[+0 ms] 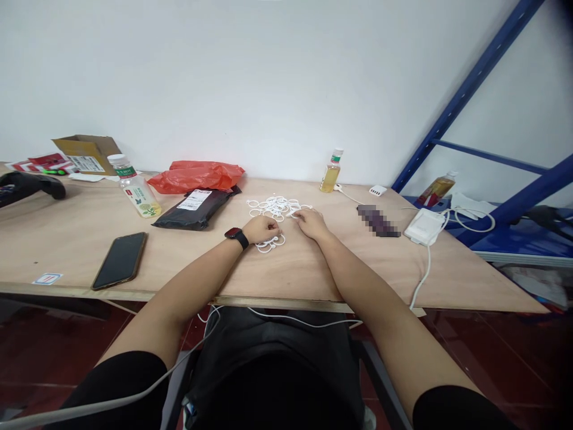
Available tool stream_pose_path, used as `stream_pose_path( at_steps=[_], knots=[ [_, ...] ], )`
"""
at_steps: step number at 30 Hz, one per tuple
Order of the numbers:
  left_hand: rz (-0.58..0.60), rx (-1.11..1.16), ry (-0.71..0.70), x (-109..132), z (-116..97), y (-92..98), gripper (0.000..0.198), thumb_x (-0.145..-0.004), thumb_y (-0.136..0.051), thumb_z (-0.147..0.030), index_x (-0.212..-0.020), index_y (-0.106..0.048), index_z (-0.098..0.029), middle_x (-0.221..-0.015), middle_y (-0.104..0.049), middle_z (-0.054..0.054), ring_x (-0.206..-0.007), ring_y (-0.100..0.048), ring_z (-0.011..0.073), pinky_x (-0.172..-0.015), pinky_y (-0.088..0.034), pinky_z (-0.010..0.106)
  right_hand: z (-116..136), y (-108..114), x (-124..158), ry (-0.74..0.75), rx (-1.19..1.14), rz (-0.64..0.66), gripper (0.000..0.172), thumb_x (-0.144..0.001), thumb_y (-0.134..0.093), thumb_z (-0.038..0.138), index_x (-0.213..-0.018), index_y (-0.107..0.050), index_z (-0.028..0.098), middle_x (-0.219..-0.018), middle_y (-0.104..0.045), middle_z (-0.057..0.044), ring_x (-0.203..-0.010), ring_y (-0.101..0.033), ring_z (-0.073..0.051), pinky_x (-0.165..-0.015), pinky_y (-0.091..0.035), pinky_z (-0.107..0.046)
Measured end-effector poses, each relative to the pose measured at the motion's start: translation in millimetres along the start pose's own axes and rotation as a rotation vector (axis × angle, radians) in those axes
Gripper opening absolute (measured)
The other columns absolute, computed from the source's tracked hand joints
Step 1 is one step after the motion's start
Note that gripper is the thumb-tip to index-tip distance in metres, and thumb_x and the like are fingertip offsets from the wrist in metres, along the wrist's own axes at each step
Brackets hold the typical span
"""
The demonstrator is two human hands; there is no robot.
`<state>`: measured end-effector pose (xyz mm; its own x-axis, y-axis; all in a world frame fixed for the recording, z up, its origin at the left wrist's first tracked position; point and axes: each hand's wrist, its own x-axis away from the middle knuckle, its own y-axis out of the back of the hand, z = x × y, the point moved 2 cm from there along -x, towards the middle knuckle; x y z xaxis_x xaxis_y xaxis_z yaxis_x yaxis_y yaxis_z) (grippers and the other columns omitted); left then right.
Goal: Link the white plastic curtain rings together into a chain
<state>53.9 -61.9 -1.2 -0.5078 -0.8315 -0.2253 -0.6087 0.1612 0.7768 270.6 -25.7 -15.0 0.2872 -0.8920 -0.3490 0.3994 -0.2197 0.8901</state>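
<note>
A loose pile of white plastic rings (274, 207), which look like curtain rings with small loops, lies on the wooden table. My right hand (311, 223) is at the pile's right edge, its fingers closed on a white ring (295, 213). Closer to me, my left hand (262, 229) is closed, fingertips pressed together; what it holds, if anything, is hidden. Just below it lies a smaller group of white rings (265, 247), partly covered by the hand. A black watch (237, 236) is on my left wrist.
Left stand a phone (120, 260), a black parcel (197, 209), a red plastic bag (197, 177), a bottle (136, 190) and a cardboard box (87, 152). Right are another bottle (330, 173), a pixelated dark item (378, 221), a white charger (424, 226) with cables and a blue metal frame (465, 89).
</note>
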Motion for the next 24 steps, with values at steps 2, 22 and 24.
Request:
stream_pose_path(
  at_steps=[2, 22, 24],
  knots=[
    [0.016, -0.008, -0.001, 0, -1, 1.1, 0.034, -0.082, -0.057, -0.046, -0.071, -0.070, -0.016, -0.063, -0.066, 0.001, -0.056, -0.053, 0.0120, -0.054, -0.037, 0.024, 3, 4, 1, -0.008, 0.002, -0.018, 0.031, -0.083, -0.056, 0.014, -0.105, -0.073, 0.027, -0.105, -0.071, -0.007, -0.104, -0.059, -0.026, -0.092, -0.042, -0.038],
    [-0.200, 0.095, -0.080, -5, 8, 3.6, 0.038, -0.094, -0.043, -0.042, -0.081, -0.068, -0.016, -0.074, -0.065, 0.002, -0.068, -0.056, 0.0148, -0.064, -0.042, 0.026, 9, 13, 1, -0.035, -0.404, -0.303, 0.026, -0.085, -0.053, 0.020, -0.104, -0.071, 0.021, -0.101, -0.071, -0.007, -0.088, -0.062, -0.021, -0.086, -0.050, -0.036],
    [-0.220, 0.141, -0.049, -6, 11, 2.6, 0.042, -0.095, -0.042, -0.045, -0.082, -0.068, -0.016, -0.079, -0.069, 0.003, -0.069, -0.058, 0.0155, -0.066, -0.045, 0.027, 17, 16, 3, 0.021, -0.428, -0.307, 0.024, -0.086, -0.053, 0.021, -0.101, -0.072, 0.021, -0.102, -0.071, -0.007, -0.090, -0.063, -0.021, -0.086, -0.049, -0.035]
  ],
)
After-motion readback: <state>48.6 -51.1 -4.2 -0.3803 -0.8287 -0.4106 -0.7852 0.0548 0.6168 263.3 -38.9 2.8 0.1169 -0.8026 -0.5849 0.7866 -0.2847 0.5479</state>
